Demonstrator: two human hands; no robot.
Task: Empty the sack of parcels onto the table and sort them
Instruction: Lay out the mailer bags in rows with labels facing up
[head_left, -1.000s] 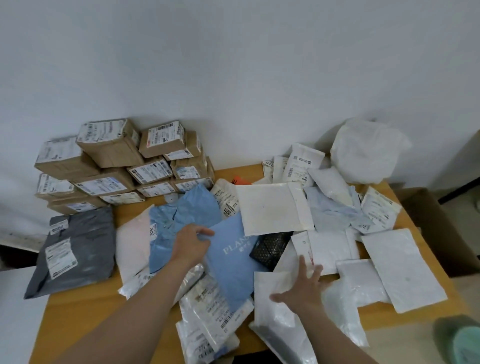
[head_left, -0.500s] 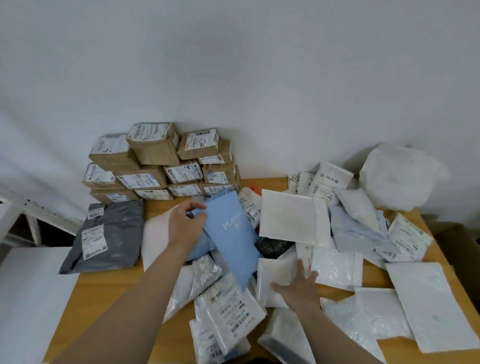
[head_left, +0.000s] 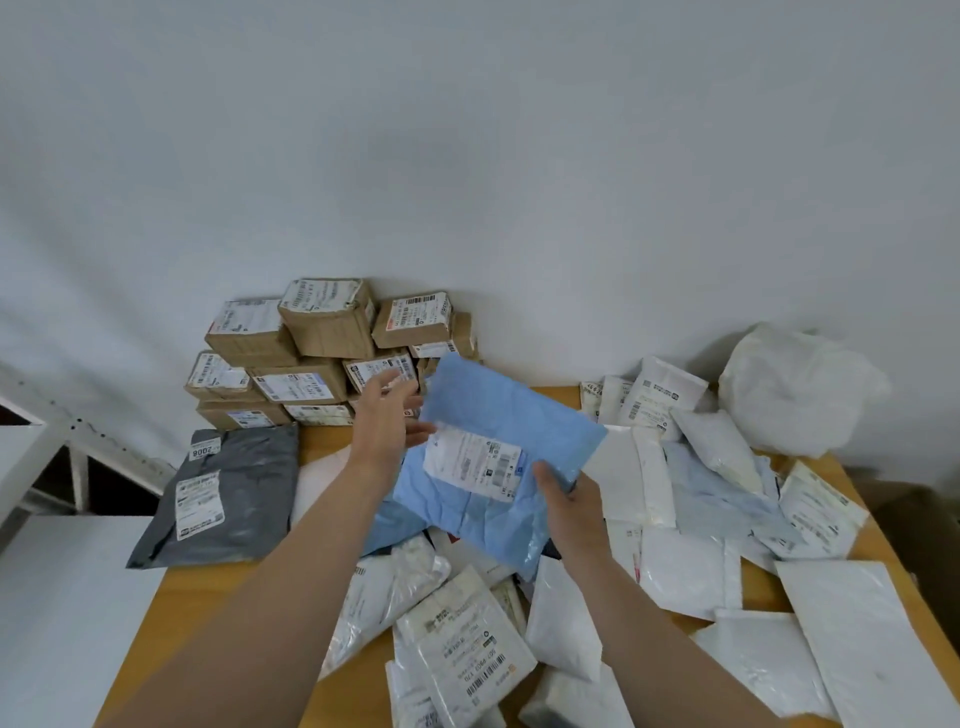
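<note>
A blue mailer bag (head_left: 511, 415) with a white label facing me is held up above the pile. My right hand (head_left: 569, 506) grips its lower right edge, thumb on top. At the bag's left edge my left hand (head_left: 387, 421) hovers with fingers spread, fingertips at the bag; whether they touch it is unclear. Under it lies another blue bag (head_left: 405, 514). Brown cardboard boxes (head_left: 322, 348) are stacked at the back left. A grey bag (head_left: 234, 483) lies left of them. White mailer bags (head_left: 685, 561) cover the right and front of the wooden table (head_left: 145, 649).
A crumpled white sack (head_left: 795, 389) sits at the back right against the wall. A white shelf or frame (head_left: 47, 441) stands left of the table. A cardboard box (head_left: 914, 509) is on the floor at the right.
The blue bag has been lifted off the pile and turned over, label now up. My right hand left the white parcels and took hold of the bag; my left hand loosened its grip.
</note>
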